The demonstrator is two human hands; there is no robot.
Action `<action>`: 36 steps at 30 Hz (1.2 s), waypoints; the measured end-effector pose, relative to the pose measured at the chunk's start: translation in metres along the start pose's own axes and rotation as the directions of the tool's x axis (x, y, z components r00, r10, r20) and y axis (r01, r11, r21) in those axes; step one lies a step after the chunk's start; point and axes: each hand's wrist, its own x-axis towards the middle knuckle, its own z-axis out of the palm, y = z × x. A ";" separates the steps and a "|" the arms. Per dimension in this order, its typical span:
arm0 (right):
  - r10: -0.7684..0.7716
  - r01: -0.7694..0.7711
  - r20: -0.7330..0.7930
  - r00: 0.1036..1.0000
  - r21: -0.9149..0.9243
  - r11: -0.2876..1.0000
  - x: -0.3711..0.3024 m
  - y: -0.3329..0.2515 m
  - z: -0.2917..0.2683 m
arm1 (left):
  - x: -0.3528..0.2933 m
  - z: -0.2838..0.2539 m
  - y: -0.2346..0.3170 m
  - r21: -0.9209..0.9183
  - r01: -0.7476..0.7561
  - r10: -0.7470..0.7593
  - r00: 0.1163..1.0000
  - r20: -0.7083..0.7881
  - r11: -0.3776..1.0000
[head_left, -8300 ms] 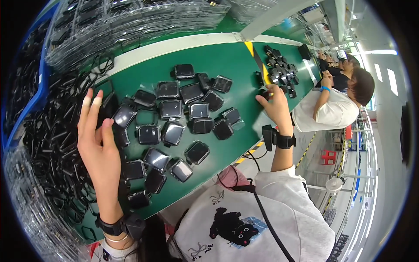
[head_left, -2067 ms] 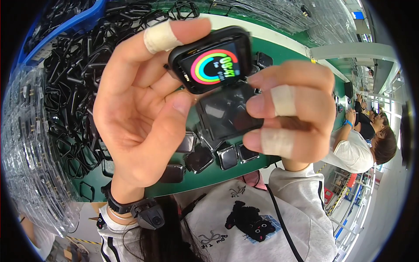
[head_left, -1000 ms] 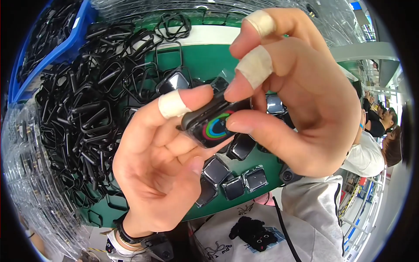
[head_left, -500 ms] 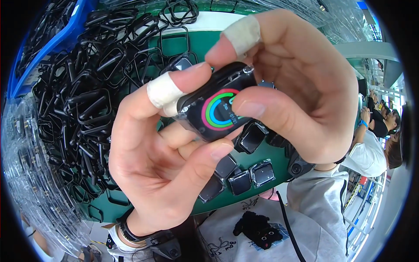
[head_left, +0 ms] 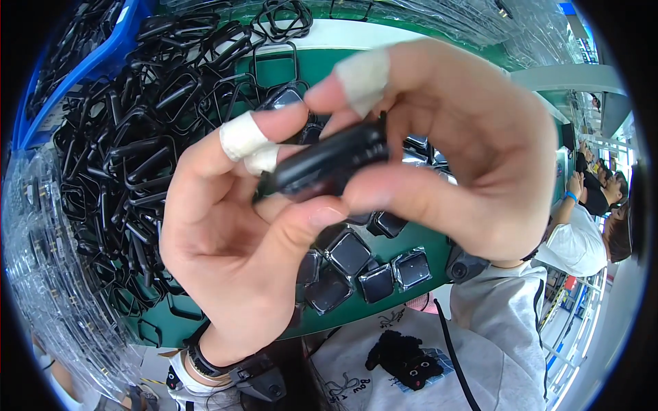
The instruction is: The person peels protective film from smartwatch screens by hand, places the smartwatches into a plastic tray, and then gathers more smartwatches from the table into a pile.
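A black smartwatch case without a strap is held up over the green table. It is turned edge-on and slightly blurred, with its screen mostly out of sight. My left hand pinches its left end between thumb and fingers. At the other end, the thumb and fingers of my right hand close round it. White tape wraps fingertips on both hands. Below the hands, several dark watch cases in clear film lie on the table, and more show partly behind my fingers.
A large heap of black rounded-square frames covers the table's left side. A blue bin with more black pieces stands at the far left. Stacks of clear plastic trays line the left edge and the back. Other people sit to the right.
The watch case has been tipped so its lit, coloured-ring screen no longer faces me and its side shows instead. Both hands have shifted slightly left while keeping hold of it.
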 end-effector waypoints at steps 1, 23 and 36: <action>0.040 -0.040 0.034 0.999 -0.019 0.999 -0.002 -0.002 0.001 | -0.001 -0.007 -0.002 0.137 -0.092 0.085 0.995 0.060 0.986; -0.087 0.064 -0.189 0.978 -0.127 0.990 -0.006 0.006 0.021 | 0.010 -0.008 0.001 0.152 -0.196 0.173 0.973 0.154 0.969; -0.036 0.024 -0.182 0.983 -0.068 0.997 -0.016 0.018 0.002 | 0.007 0.001 0.001 0.495 -0.128 0.059 0.986 0.154 0.860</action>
